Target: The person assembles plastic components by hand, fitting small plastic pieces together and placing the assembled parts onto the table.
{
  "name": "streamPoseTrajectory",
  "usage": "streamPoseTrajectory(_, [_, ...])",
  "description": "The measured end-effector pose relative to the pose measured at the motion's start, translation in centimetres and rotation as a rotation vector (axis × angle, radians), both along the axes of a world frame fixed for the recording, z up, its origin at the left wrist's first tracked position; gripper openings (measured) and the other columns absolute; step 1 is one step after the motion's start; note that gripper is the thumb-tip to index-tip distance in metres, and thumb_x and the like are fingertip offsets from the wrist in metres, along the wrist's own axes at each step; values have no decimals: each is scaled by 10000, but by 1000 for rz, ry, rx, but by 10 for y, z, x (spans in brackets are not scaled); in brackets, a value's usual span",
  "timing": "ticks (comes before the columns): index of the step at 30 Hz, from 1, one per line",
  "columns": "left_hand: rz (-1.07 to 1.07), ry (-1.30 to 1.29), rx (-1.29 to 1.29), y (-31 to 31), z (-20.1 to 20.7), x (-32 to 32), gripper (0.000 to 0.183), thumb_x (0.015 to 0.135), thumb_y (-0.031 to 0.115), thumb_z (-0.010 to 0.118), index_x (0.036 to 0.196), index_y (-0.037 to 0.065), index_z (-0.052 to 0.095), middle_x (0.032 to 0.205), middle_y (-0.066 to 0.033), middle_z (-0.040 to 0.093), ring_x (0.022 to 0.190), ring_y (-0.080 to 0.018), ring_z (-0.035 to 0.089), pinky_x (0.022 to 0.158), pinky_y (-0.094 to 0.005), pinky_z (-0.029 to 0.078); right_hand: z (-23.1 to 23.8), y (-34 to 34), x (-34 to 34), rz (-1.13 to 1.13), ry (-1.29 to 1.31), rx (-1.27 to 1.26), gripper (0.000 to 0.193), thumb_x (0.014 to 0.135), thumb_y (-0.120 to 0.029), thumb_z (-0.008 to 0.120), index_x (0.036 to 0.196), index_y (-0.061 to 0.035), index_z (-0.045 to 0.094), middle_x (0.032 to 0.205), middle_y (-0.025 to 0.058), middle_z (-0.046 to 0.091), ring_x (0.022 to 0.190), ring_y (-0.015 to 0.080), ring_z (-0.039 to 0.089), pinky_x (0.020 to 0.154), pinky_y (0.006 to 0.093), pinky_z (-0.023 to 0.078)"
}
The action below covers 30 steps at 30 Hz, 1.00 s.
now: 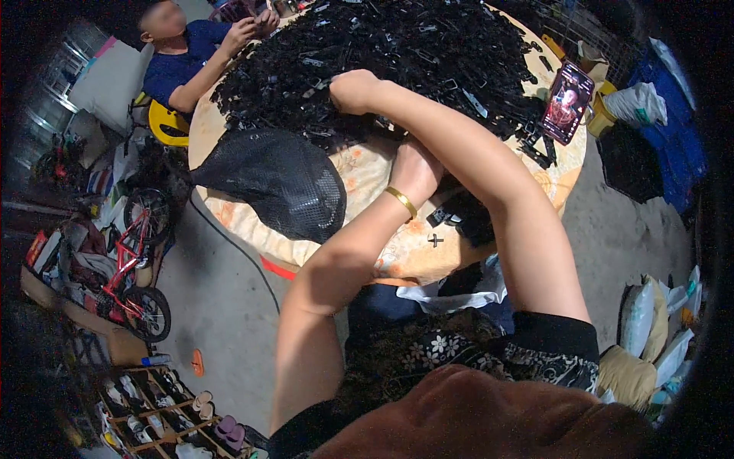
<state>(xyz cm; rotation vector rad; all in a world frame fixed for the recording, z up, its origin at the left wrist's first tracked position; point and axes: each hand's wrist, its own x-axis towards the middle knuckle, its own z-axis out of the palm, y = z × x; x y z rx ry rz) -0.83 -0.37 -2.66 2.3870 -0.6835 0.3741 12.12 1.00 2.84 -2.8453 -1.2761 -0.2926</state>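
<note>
My forearms cross over a round table [382, 260] with a pale floral cover. My right hand [355, 92] is curled at the near edge of a big heap of small black pieces [397, 46], some with shiny metal-like bits. Its fingers bend out of sight, and anything in them is hidden. Below it, my left hand [417, 170], with a gold bracelet [401, 202] at the wrist, reaches under my right forearm, which covers its fingers. Left of my hands lies a black mesh bag [283, 183]. A few loose black parts [443, 218] lie near the table's front.
Across the table at the left, a person [191, 61] holds something small above the heap's edge. A phone [567, 103] stands at the table's right. On the floor are a red bicycle [131, 260], a shoe rack [168, 413] and stuffed sacks [634, 321].
</note>
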Motion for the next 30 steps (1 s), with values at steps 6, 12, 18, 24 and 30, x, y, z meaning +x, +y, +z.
streamPoseTrajectory(6, [-54, -214, -169, -3, -4, -1, 220, 784, 115, 461, 935, 9, 580, 954, -204, 584, 903, -341, 546, 776, -394, 441, -8, 1, -9, 38, -118, 67, 157, 719, -150, 521, 707, -20, 608, 879, 135, 601, 745, 300, 610, 640, 392, 492])
streamPoseTrajectory(12, [-25, -39, -153, -6, -7, -3, 219, 785, 123, 469, 936, 11, 580, 954, -209, 583, 901, -343, 551, 771, -398, 442, -12, -8, -10, 159, -151, 248, 123, 681, -172, 606, 755, -74, 615, 845, 89, 577, 772, 282, 593, 653, 399, 476])
streamPoseTrajectory(18, [-23, -89, -235, -3, -6, -2, 233, 794, 151, 477, 955, 8, 566, 920, -220, 586, 875, -361, 557, 738, -421, 452, -10, 6, -9, 174, -160, 65, 135, 689, -82, 549, 794, -66, 631, 888, 104, 606, 807, 273, 603, 673, 396, 490])
streamPoseTrajectory(24, [68, 68, -338, -1, 1, -1, 251, 775, 160, 521, 949, -17, 553, 896, -245, 576, 840, -400, 548, 729, -438, 446, 3, -6, -6, 157, -162, 339, 228, 632, -204, 635, 815, -67, 624, 818, 125, 615, 804, 285, 598, 687, 395, 485])
streamPoseTrajectory(30, [136, 407, -645, 3, 11, 3, 167, 772, 68, 569, 912, -22, 584, 661, -97, 597, 543, -148, 561, 506, -256, 445, 20, -97, -27, 147, 317, 981, 328, 745, -77, 608, 1072, -70, 578, 878, 12, 595, 729, 71, 542, 658, 217, 475])
